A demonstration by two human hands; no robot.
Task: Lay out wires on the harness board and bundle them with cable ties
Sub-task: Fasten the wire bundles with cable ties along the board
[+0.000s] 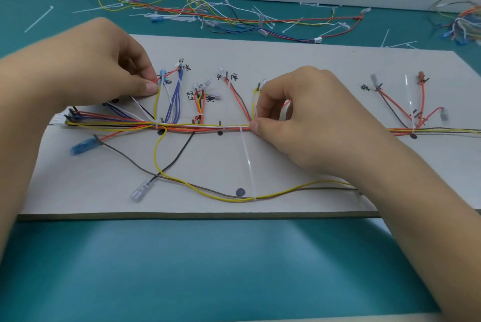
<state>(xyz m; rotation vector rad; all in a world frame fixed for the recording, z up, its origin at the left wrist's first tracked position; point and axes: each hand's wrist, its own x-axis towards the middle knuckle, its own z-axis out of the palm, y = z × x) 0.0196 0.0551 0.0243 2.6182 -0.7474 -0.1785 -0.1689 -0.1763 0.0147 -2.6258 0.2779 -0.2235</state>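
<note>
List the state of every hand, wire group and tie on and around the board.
left hand: pinching wires near the blue terminal
right hand: pinching the main trunk
main trunk: laid along the harness board, tied in places
long cable tie: tail untrimmed, lying across the board
yellow wire: slack, tied to the brown wire
spare wires: loose behind the board

Two bare hands seen: left hand, right hand. Forearms uncovered, no sleeves worn. Fingernails kept short, unpainted. No rings, watch, gloves.
</note>
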